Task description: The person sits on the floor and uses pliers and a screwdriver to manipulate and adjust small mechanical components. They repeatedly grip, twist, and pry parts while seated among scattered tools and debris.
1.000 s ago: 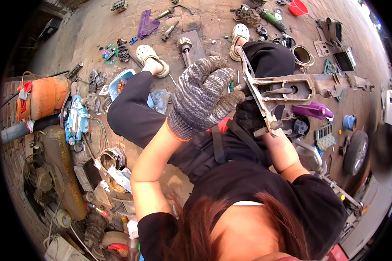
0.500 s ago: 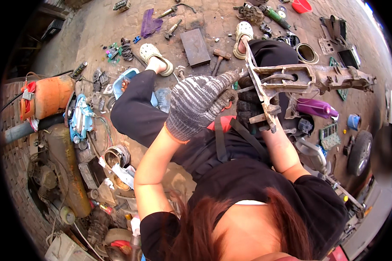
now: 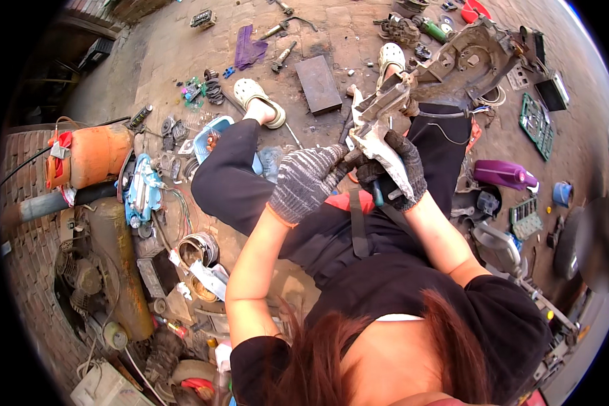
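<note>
A large cast-metal housing (image 3: 468, 64) with a bowl-shaped far end rests across my right thigh. Its narrow, bright-edged near end (image 3: 380, 150) points toward my lap. My right hand (image 3: 407, 162), in a dark knitted glove, is wrapped round that near end. My left hand (image 3: 308, 179), in a grey-and-white striped glove, is closed at the left side of the housing. Its fingertips meet dark parts there, and what they hold is hidden. A small teal rod-like piece (image 3: 377, 193) shows below the housing, between the hands.
A hammer (image 3: 351, 108) and a dark metal block (image 3: 318, 84) lie ahead between my feet. Left are a blue basket (image 3: 205, 141), an orange gas cylinder (image 3: 101, 157) and an open can (image 3: 199, 250). Right are a purple bottle (image 3: 499, 174) and a green tool case (image 3: 536, 127).
The housing has turned: its long arm pointed right before, and now its bowl-shaped end lies at the far right. My right hand has come into fuller view on its near end.
</note>
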A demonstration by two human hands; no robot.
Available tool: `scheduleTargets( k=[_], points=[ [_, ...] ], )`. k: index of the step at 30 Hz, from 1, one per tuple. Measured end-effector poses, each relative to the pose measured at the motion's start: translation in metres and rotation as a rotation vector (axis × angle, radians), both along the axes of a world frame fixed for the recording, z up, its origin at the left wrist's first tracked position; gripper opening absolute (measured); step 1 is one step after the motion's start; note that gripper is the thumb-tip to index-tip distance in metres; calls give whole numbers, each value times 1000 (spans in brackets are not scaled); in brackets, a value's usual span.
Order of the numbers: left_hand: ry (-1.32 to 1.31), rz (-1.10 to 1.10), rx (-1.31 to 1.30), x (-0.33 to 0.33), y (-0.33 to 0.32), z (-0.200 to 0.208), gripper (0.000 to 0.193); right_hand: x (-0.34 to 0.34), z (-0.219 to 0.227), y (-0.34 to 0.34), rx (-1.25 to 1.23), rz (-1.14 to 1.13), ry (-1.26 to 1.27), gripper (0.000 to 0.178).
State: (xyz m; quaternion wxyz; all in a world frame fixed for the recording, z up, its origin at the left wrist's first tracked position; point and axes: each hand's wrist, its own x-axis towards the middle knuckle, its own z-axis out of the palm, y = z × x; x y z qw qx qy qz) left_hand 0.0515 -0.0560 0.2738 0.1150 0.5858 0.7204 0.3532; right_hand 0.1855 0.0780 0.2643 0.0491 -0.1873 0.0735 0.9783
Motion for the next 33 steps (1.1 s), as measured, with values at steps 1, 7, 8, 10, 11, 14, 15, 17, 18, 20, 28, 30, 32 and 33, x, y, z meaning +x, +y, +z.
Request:
scheduleTargets(
  k=[1,7,8,10,11,14,15,17,18,20,28,30,32,33],
  points=[
    [-27,-17,-6,-1,-1,-1,16,-1,-1,-2,69,5,-16,40],
    [107,-90,-168,-8,-14,16,17,-5,3,-1,87,33,-184,39],
    [151,-86,-118,-15,-15,16,17,1,-9,2,160,97,-56,38],
    [73,-32,18,-28,-10,23,18,7,-25,5,233,93,52,37],
    [-37,41,72,-30,-6,37,21,8,-28,6,269,89,105,37],
    [-328,185,280,-20,3,58,22,2,-7,-5,189,67,67,36],
    [-282,158,305,-18,9,58,22,1,-6,-6,114,69,69,36],
    [-130,60,260,-18,17,56,24,1,-13,-13,434,55,-24,37],
    [-255,62,237,-17,19,55,25,-1,-20,-12,647,78,-3,35],
    [-288,68,201,-16,20,60,26,-2,-36,-6,1080,105,19,32],
    [-172,60,107,-26,20,44,27,4,-23,16,144,190,216,34],
    [-244,85,128,-23,23,42,24,5,-14,16,151,207,63,30],
    [-332,155,133,-18,28,45,20,6,-14,17,131,220,27,29],
    [-377,174,146,-14,30,43,19,7,-14,15,392,226,-12,30]
  ],
)
